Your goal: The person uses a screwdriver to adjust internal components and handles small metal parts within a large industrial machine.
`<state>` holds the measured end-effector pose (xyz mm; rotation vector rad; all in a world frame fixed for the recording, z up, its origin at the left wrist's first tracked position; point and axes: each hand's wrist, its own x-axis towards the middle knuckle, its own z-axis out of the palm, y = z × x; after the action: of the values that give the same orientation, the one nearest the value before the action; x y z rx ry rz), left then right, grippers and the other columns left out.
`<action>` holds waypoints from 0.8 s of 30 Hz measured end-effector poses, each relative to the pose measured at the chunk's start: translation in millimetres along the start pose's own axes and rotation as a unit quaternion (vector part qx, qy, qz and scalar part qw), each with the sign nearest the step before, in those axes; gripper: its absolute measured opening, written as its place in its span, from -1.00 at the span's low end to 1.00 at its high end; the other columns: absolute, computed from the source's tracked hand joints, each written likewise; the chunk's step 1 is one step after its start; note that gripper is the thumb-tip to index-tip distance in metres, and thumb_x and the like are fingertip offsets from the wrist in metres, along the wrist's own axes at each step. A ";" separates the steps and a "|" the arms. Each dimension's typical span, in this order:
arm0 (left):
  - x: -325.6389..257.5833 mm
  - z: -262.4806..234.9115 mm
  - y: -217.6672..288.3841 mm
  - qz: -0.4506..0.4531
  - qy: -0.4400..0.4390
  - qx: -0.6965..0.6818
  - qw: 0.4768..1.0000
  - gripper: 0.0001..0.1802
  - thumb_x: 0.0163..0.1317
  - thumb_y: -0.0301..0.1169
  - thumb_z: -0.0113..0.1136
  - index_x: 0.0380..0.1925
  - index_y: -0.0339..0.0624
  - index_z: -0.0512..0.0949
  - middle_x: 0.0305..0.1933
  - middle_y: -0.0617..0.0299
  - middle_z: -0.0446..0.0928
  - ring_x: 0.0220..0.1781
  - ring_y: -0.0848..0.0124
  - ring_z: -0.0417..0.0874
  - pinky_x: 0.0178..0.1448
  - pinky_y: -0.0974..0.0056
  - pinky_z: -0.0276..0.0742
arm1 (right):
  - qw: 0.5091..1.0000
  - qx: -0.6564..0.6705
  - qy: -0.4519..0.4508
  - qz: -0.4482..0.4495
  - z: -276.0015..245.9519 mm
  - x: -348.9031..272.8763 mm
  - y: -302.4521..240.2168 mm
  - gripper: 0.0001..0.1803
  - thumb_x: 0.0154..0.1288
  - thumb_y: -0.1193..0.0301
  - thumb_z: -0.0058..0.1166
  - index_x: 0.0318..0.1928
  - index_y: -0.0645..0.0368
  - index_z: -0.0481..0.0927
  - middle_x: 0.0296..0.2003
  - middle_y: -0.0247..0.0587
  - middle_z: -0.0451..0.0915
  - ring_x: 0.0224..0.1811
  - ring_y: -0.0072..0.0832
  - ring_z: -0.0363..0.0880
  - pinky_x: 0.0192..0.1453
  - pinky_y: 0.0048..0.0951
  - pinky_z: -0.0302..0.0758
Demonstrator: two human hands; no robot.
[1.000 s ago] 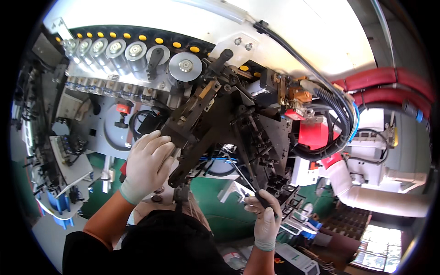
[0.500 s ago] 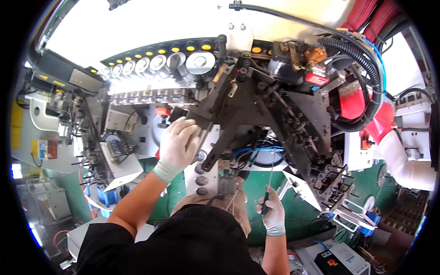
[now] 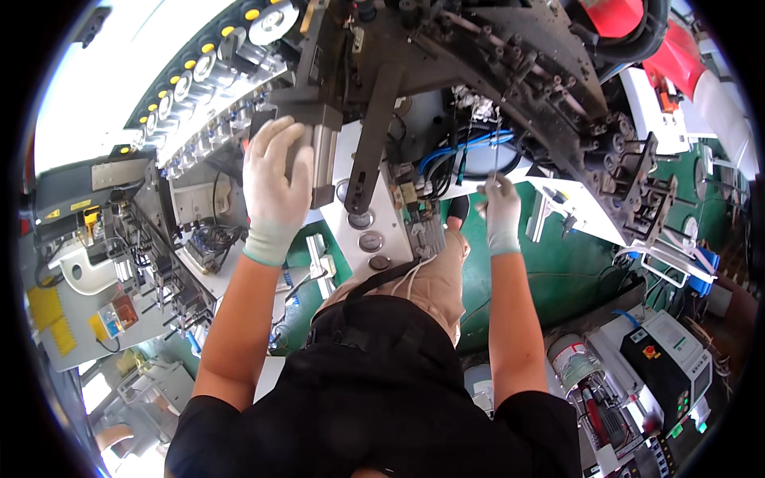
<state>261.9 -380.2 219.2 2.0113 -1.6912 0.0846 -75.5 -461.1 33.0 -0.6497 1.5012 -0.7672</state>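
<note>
My left hand (image 3: 276,179), in a white glove, lies against the side of a dark metal block (image 3: 307,111) with a bright cylinder-like body (image 3: 323,151). Its fingers are stretched out, the thumb apart from them. My right hand (image 3: 502,211), gloved too, is closed around a screwdriver (image 3: 497,147) whose thin shaft points up and away from me; the handle is hidden in my fingers. The shaft's far end is near blue hoses (image 3: 470,143) and dark cables under the machine's black arm (image 3: 526,72). A slotted dark bar (image 3: 374,135) hangs between my hands.
Several round gauges (image 3: 371,241) sit on a white panel in front of me. A row of silver rollers (image 3: 203,68) curves along the far left. Red-and-white robot arm parts (image 3: 685,64) stand at the far right. A control box (image 3: 665,358) is at the lower right, above green floor.
The view has shifted, so the machine appears farther up and leftward. My right hand has reached forward with the screwdriver toward the hoses. My left hand stays at the metal block.
</note>
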 end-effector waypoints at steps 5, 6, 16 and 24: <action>0.1 0.6 -1.1 0.002 0.007 -0.009 1.000 -0.70 0.32 -0.44 0.25 0.03 -0.30 0.67 0.21 -0.06 0.63 0.32 -0.03 0.57 0.45 -0.02 0.41 | 0.934 -0.319 0.042 -0.158 10.0 60.7 19.6 -0.50 0.54 0.19 -0.04 0.34 0.10 0.62 -0.05 0.07 0.78 -0.10 -0.05 0.79 0.01 -0.16 0.67; -0.1 1.8 -2.4 0.003 0.006 -0.009 1.000 -0.70 0.32 -0.44 0.25 0.03 -0.29 0.68 0.21 -0.05 0.63 0.32 -0.03 0.57 0.45 -0.02 0.41 | 0.923 -0.346 0.034 -0.167 13.9 64.9 21.2 -0.50 0.53 0.18 -0.05 0.35 0.06 0.61 0.00 0.08 0.76 -0.02 0.00 0.76 0.09 -0.11 0.65; -4.8 -1.6 -7.0 0.005 -0.001 -0.010 1.000 -0.69 0.32 -0.45 0.25 0.05 -0.27 0.68 0.23 -0.04 0.62 0.32 0.00 0.57 0.44 -0.01 0.42 | 0.774 -0.622 0.018 -0.117 65.2 102.6 -12.5 -0.51 0.56 0.17 -0.14 0.40 -0.15 0.54 0.13 0.04 0.72 0.16 0.03 0.71 0.20 0.03 0.65; -0.1 0.8 -1.8 0.001 0.004 -0.016 1.000 -0.69 0.30 -0.43 0.26 0.03 -0.27 0.68 0.22 -0.02 0.62 0.32 -0.02 0.56 0.44 -0.03 0.42 | 0.838 -0.534 0.011 -0.111 64.4 146.0 7.3 -0.52 0.53 0.10 -0.08 0.36 -0.16 0.60 0.08 0.10 0.73 0.15 0.11 0.69 0.27 0.03 0.61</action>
<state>263.3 -380.3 217.9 1.9837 -1.6785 0.0671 -21.8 -576.1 -63.9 -1.6693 1.8373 -0.0085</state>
